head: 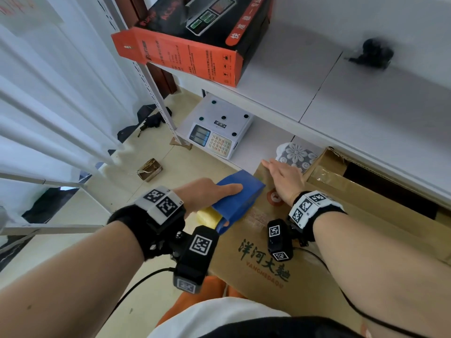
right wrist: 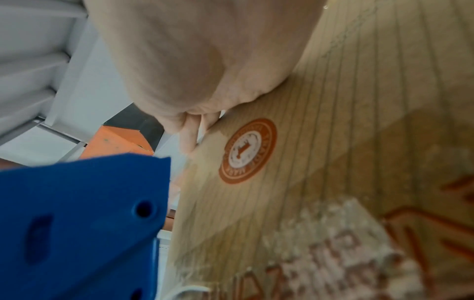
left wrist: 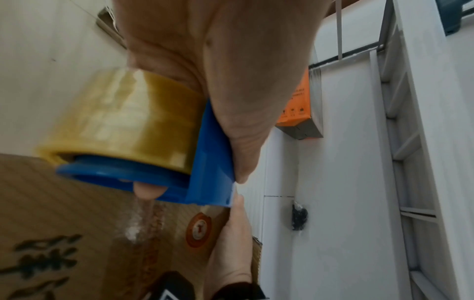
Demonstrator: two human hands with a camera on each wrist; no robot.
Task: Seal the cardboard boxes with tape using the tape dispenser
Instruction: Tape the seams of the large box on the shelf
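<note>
A brown cardboard box (head: 263,254) with green characters and a round orange logo (right wrist: 247,151) lies in front of me, its top closed. My left hand (head: 210,193) grips a blue tape dispenser (head: 238,198) loaded with a yellowish tape roll (left wrist: 123,119), held at the box's far left corner; the thumb lies along the blue plate and a fingertip pokes through the roll's core. My right hand (head: 284,180) lies flat on the box top near its far edge, fingers straight. In the right wrist view the blue dispenser (right wrist: 77,219) sits just left of the box.
White shelving (head: 341,98) rises beyond the box, with a red-and-black carton (head: 195,37) above and a weighing scale (head: 219,128) below. Another opened cardboard box (head: 341,176) sits right of my right hand. A white curtain (head: 48,106) hangs left over a tiled floor (head: 146,196).
</note>
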